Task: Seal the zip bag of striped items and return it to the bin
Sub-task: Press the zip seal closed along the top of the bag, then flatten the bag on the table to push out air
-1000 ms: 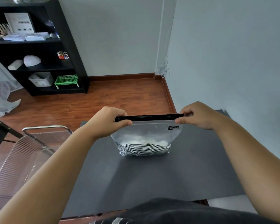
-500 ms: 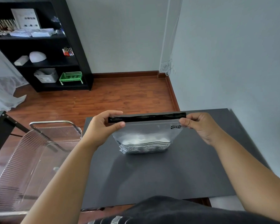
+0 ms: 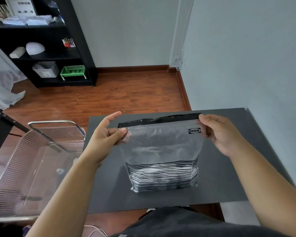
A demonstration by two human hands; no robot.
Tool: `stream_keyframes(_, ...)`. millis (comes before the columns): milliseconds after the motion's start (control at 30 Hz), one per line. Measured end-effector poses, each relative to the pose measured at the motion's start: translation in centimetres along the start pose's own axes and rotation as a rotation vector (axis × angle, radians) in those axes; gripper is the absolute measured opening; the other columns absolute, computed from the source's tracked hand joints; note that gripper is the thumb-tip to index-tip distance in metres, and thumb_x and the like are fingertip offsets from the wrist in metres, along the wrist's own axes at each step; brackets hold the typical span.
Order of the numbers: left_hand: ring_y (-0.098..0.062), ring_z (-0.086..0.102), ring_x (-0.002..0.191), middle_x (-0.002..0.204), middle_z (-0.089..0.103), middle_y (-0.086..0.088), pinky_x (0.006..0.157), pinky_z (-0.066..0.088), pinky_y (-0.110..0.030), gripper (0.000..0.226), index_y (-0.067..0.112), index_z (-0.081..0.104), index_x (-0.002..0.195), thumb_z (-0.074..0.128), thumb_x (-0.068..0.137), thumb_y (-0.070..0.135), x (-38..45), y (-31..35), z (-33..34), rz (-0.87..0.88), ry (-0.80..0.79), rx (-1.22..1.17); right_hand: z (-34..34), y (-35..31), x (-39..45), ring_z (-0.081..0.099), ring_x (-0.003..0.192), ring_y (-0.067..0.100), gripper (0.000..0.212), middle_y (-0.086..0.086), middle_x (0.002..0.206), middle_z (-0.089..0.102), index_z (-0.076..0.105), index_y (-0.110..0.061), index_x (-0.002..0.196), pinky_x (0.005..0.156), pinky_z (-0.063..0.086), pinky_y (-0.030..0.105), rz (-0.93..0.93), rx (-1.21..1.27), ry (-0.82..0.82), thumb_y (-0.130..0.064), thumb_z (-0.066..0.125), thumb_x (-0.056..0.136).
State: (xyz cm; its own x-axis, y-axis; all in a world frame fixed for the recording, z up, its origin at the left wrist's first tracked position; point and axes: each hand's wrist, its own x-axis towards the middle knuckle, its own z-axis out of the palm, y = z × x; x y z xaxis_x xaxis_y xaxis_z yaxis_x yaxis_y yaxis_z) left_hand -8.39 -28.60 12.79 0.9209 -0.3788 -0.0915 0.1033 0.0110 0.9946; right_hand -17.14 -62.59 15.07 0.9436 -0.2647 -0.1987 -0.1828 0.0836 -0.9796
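A clear zip bag [image 3: 161,147] with a black zip strip along its top hangs upright over the dark grey table [image 3: 229,177]. Black-and-white striped items [image 3: 162,175] fill its bottom. My left hand [image 3: 108,134] pinches the bag's upper left corner just under the strip. At the upper right corner my right hand [image 3: 219,132] pinches the bag beside the printed logo. The black strip looks wavy toward its left end. A clear ribbed bin [image 3: 32,161] with a metal rim stands to the left of the table.
A black shelf unit [image 3: 46,40] with a green basket [image 3: 73,71] and white items stands on the wood floor at the back left. A pale wall runs along the table's right side. White cloth [image 3: 2,93] lies at the far left.
The bag has come nearer and higher, and its whole front now faces me. Both hands have slid from gripping the zip strip to pinching the corners below it.
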Motion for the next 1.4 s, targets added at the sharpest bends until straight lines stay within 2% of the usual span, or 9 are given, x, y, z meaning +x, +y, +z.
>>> stream_keyframes(67, -0.008, 0.07, 0.076, 0.08, 0.076, 0.003, 0.077, 0.053, -0.023, 0.056, 0.027, 0.044, 0.141, 0.069, 0.091, 0.025, 2.0, -2.0, 1.3, -0.116, 0.15, 0.148, 1.1, 1.7, 1.8, 0.054, 0.06, 0.015, 0.028, 0.001, 0.068, 0.066, 0.069, -0.017, 0.072, 0.059, 0.037, 0.031, 0.124, -0.099, 0.174, -0.035, 0.061, 0.092)
stream_keyframes(133, -0.011, 0.067, 0.099, 0.112, 0.071, 0.007, 0.081, 0.049, -0.025, 0.058, 0.03, 0.039, 0.143, 0.066, 0.092, 0.033, 3.3, -4.1, 2.9, -0.177, 0.285, 0.353, 2.2, 3.9, 3.1, 0.064, 0.087, 0.02, 0.031, 0.007, 0.106, 0.072, 0.071, -0.017, 0.105, 0.076, 0.045, 0.033, 0.218, -0.203, 0.304, -0.04, 0.053, 0.097)
stream_keyframes(167, -0.015, 0.059, 0.115, 0.133, 0.058, 0.005, 0.089, 0.047, -0.029, 0.062, 0.03, 0.034, 0.146, 0.063, 0.092, 0.036, 3.6, -5.3, 3.7, -0.179, 0.302, 0.508, 2.8, 5.0, 3.3, 0.061, 0.108, 0.021, 0.04, 0.007, 0.127, 0.065, 0.064, -0.017, 0.124, 0.09, 0.043, 0.035, 0.219, -0.314, 0.321, -0.041, 0.047, 0.098)
stream_keyframes(267, -0.026, 0.024, 0.144, 0.163, 0.016, 0.007, 0.112, 0.027, -0.049, 0.067, 0.029, 0.019, 0.153, 0.05, 0.096, 0.044, 2.4, -8.8, 6.5, -0.138, 0.18, 0.96, 4.6, 8.2, 2.5, 0.035, 0.141, 0.023, 0.054, 0.006, 0.154, 0.039, 0.036, -0.019, 0.15, 0.111, 0.028, 0.039, 0.082, -0.73, 0.236, -0.04, 0.037, 0.1)
stream_keyframes(367, -0.022, 0.001, 0.151, 0.165, -0.001, 0.012, 0.119, 0.006, -0.048, 0.062, 0.026, 0.011, 0.156, 0.033, 0.101, 0.043, 0.1, -11.6, 9.7, -0.132, 0.003, 1.094, 6.5, 11.7, 0.8, 0.009, 0.15, 0.026, 0.058, 0.005, 0.165, 0.01, 0.017, -0.025, 0.155, 0.12, 0.011, 0.044, -0.051, -1.121, -0.011, -0.042, 0.033, 0.102)
stream_keyframes(467, -0.022, -0.014, 0.15, 0.164, -0.013, 0.011, 0.119, -0.007, -0.047, 0.057, 0.025, 0.002, 0.156, 0.02, 0.104, 0.039, -1.0, -13.5, 11.1, -0.129, -0.109, 1.197, 7.6, 14.5, -0.3, -0.015, 0.15, 0.025, 0.06, -0.002, 0.164, -0.018, 0.0, -0.033, 0.155, 0.118, -0.009, 0.042, -0.068, -1.309, -0.165, -0.045, 0.027, 0.103)
stream_keyframes(633, -0.023, -0.019, 0.149, 0.163, -0.019, 0.008, 0.12, -0.007, -0.048, 0.056, 0.031, -0.008, 0.154, 0.014, 0.104, 0.039, -1.0, -15.0, 10.5, -0.133, -0.166, 1.28, 7.4, 16.9, -0.7, -0.035, 0.141, 0.02, 0.06, -0.005, 0.155, -0.038, -0.012, -0.036, 0.153, 0.112, -0.021, 0.039, -0.073, -1.409, -0.229, -0.047, 0.019, 0.103)
stream_keyframes(933, -0.018, -0.037, 0.139, 0.156, -0.035, 0.01, 0.117, -0.014, -0.048, 0.057, 0.04, -0.029, 0.145, 0.005, 0.099, 0.042, -1.1, -16.1, 10.4, -0.105, -0.154, 1.351, 7.2, 17.9, -0.6, -0.037, 0.141, 0.019, 0.06, -0.009, 0.151, -0.045, -0.025, -0.041, 0.148, 0.114, -0.019, 0.042, -0.031, -1.46, -0.245, -0.055, 0.006, 0.098)
stream_keyframes(1400, -0.022, -0.03, 0.145, 0.159, -0.03, 0.007, 0.117, -0.017, -0.048, 0.058, 0.037, -0.023, 0.149, 0.001, 0.097, 0.044, -1.0, -16.2, 10.7, -0.108, -0.174, 1.381, 6.9, 18.0, -0.5, -0.035, 0.142, 0.019, 0.06, -0.009, 0.153, -0.041, -0.025, -0.042, 0.147, 0.115, -0.018, 0.043, -0.007, -1.438, -0.264, -0.055, 0.005, 0.096)
